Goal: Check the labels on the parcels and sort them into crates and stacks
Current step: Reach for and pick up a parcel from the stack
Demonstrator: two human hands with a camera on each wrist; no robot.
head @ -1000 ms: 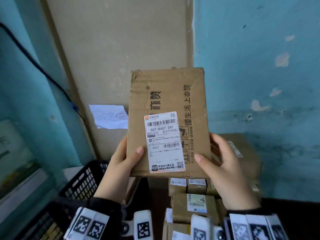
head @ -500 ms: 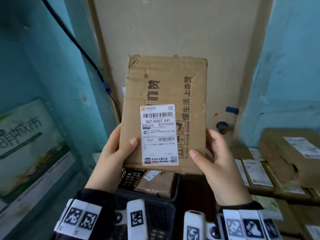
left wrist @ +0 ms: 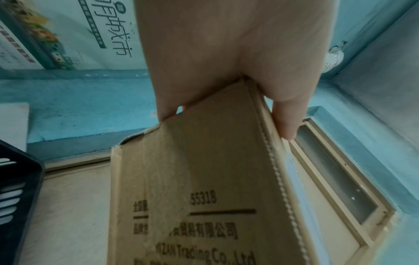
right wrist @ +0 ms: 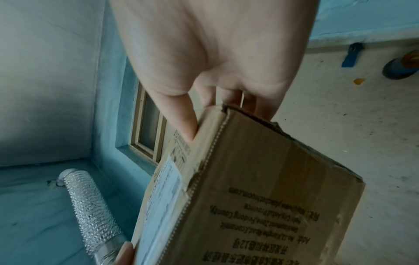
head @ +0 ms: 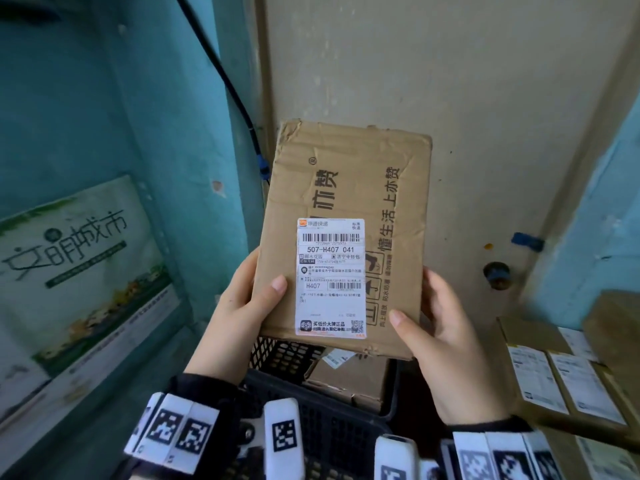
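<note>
A flat brown cardboard parcel (head: 349,209) is held upright in front of me, its white shipping label (head: 330,277) facing the head camera. My left hand (head: 249,306) grips its lower left edge, thumb lying on the front beside the label. My right hand (head: 440,337) grips the lower right corner, thumb on the front, fingers behind. In the left wrist view the parcel's back (left wrist: 204,197) shows printed text under my left hand (left wrist: 226,71). In the right wrist view my right hand (right wrist: 215,71) pinches the parcel's corner (right wrist: 260,188). A black plastic crate (head: 332,407) sits directly below.
The crate holds another cardboard parcel (head: 353,375). Several labelled brown parcels (head: 554,375) lie stacked at the right. A beige door (head: 433,81) stands ahead between teal walls, with a poster (head: 79,258) leaning at the left and a black cable (head: 225,81) running down the wall.
My view has swung left: the parcel stacks slid to the right and the black crate now lies under the parcel. Both hands keep the same hold.
</note>
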